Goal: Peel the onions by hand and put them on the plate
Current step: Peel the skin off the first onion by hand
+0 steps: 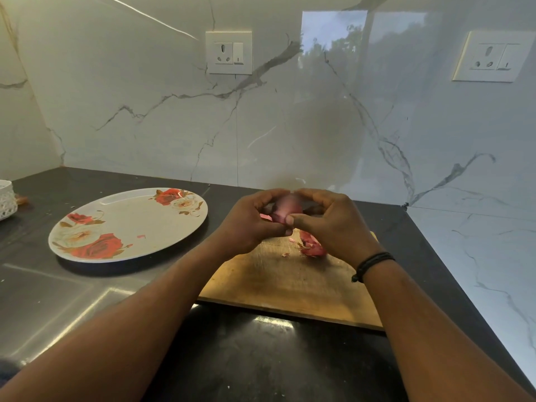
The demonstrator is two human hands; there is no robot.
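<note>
A purple-red onion (285, 207) is held above the wooden cutting board (290, 282), cupped between both hands. My left hand (249, 224) grips its left side with curled fingers. My right hand (330, 221) grips its right side, thumb tip meeting the left thumb at the onion's near face. Most of the onion is hidden by fingers. Red onion peels (311, 245) lie on the board under my right hand. The oval plate (127, 224) with red and white roses sits to the left and holds only a tiny peel scrap (141, 236).
A white lattice basket (5, 203) stands at the far left edge of the dark counter. The marble wall runs behind and along the right side, with two sockets (228, 52). A steel surface (58, 309) lies near left.
</note>
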